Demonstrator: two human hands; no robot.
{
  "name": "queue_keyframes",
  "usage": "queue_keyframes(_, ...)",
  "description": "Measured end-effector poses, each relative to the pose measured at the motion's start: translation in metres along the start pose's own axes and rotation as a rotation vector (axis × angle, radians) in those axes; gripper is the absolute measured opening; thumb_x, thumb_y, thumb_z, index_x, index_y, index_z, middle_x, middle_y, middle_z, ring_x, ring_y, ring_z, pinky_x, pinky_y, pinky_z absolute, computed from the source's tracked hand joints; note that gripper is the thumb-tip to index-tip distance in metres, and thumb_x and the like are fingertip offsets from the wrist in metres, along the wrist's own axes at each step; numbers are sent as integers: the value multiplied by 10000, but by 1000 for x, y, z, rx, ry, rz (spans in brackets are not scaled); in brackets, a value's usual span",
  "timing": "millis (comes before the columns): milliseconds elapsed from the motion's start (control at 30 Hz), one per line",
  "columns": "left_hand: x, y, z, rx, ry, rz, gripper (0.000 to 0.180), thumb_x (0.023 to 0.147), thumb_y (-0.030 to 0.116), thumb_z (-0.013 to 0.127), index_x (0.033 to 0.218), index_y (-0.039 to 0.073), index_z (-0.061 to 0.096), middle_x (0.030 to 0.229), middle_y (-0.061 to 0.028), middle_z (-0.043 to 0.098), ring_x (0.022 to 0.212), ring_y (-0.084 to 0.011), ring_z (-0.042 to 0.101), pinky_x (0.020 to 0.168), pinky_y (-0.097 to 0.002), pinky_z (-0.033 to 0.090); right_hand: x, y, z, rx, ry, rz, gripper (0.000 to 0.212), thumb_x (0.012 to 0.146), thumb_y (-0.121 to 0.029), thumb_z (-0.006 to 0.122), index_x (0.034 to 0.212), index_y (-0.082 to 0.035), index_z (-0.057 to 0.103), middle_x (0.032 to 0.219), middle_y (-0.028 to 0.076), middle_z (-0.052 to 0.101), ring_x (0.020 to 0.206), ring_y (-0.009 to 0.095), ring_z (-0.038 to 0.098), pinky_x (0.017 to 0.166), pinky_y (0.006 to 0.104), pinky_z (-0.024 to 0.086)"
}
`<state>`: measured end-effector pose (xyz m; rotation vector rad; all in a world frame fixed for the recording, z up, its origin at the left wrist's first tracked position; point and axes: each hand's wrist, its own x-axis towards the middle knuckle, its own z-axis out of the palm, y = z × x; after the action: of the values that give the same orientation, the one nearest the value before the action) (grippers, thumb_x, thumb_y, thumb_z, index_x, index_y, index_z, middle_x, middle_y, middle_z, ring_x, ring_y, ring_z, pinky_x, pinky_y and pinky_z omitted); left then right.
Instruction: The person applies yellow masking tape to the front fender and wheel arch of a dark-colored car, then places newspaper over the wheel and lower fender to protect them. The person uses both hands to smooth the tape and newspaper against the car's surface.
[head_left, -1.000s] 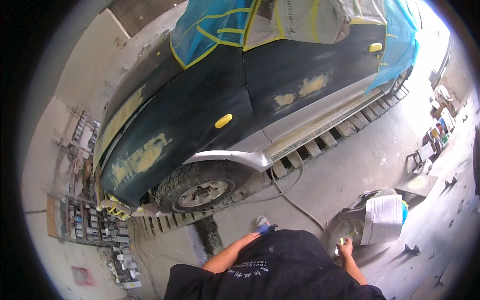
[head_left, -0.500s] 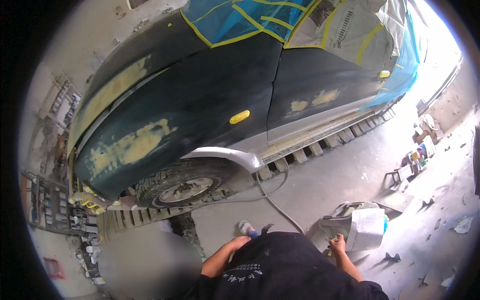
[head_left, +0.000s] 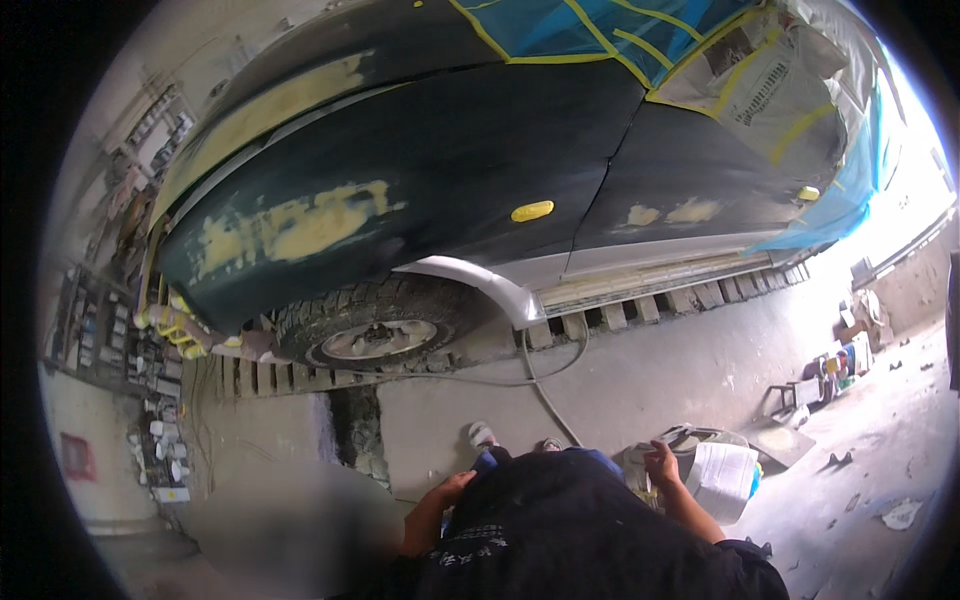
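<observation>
My left hand (head_left: 453, 489) rests against my thigh, fingers loosely laid along it, with nothing visible in them. Beside a white paper-covered container (head_left: 722, 480), my right hand (head_left: 660, 466) is raised with its fingers curled together; whatever is in them is too small to make out. Ahead of me stands a dark car (head_left: 455, 150) with sanded, dull panels and cream filler patches (head_left: 310, 222) on the fender. Blue film (head_left: 560, 27) and yellow tape mask its windows. A yellow-taped side marker (head_left: 532, 211) sits behind the wheel arch. Neither hand touches the car.
A grey hose (head_left: 545, 395) loops across the floor from the sill to my feet. The front wheel (head_left: 375, 335) stands by a slatted floor grate (head_left: 690, 298). Shelves and cans (head_left: 168, 450) line the left; boxes (head_left: 835, 370) stand at right. A blurred patch hides the lower left.
My view has shifted, so the car sits higher and further right in it. The right hand has risen closer to my body. My left hand stays at my thigh.
</observation>
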<state>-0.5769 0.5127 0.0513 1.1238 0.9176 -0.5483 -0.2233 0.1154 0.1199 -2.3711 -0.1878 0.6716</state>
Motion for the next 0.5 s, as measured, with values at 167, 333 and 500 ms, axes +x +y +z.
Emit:
queue_keyframes(167, -8, -25, 36, -222, 98, -27, 569, 1006, 477, 453, 1317, 14, 564, 1228, -129, 624, 1093, -231, 588, 964, -384, 463, 43, -56, -15, 19, -259, 6, 504, 839, -137, 678, 1312, -31, 540, 920, 114, 711, 764, 181, 689, 651, 321, 553)
queue_keyframes(333, -8, -83, 79, -348, 65, 224, 608, 1028, 484, 393, 1362, -7, 520, 1297, -137, 589, 1171, -213, 545, 1037, -369, 423, 62, -53, -8, -36, -414, -5, 504, 818, -137, 702, 1287, -15, 564, 877, 118, 710, 715, 184, 687, 651, 328, 560)
queue_keyframes(500, -7, -107, 117, -423, 148, 98, 686, 1012, 537, 398, 1416, -15, 453, 1384, -142, 530, 1210, -212, 522, 1068, -356, 393, 81, -2, 2, -79, -571, 14, 468, 839, -115, 689, 1281, -8, 576, 887, 153, 727, 682, 195, 708, 628, 335, 572)
